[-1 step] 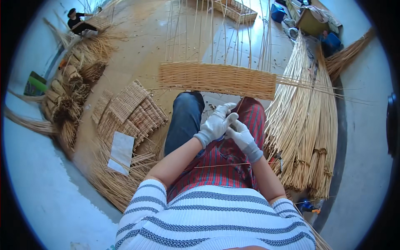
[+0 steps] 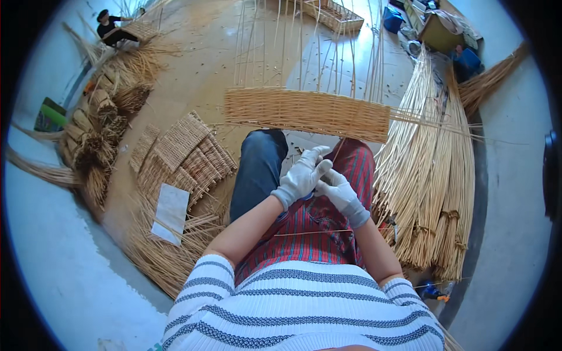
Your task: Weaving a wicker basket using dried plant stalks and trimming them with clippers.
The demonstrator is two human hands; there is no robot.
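Note:
My left hand [image 2: 300, 176] and my right hand [image 2: 341, 194], both in pale gloves with grey cuffs, meet above my lap. Their fingers are bent in and pressed together around something small that they hide. A thin wicker rod [image 2: 338, 150] runs up from beside the fingertips toward a woven wicker panel [image 2: 307, 113]. The panel lies crosswise just beyond my knees, its long bare stakes [image 2: 301, 55] pointing away from me and loose weaver ends [image 2: 445, 121] trailing off to the right. Another thin strand [image 2: 310, 233] crosses the red striped apron [image 2: 293, 243] on my lap.
Bundles of pale rods [image 2: 430, 175] lie on the right. Finished woven pieces [image 2: 187, 149], a pale sheet [image 2: 170, 213] and loose rods [image 2: 155, 248] are at the left, before bundled wicker [image 2: 96, 134]. A person [image 2: 111, 29] sits far left; a wicker tray [image 2: 336, 14] lies far ahead.
The whole view has shifted very slightly. Both hands keep nearly the same pose together, and the panel has not visibly moved relative to my knees.

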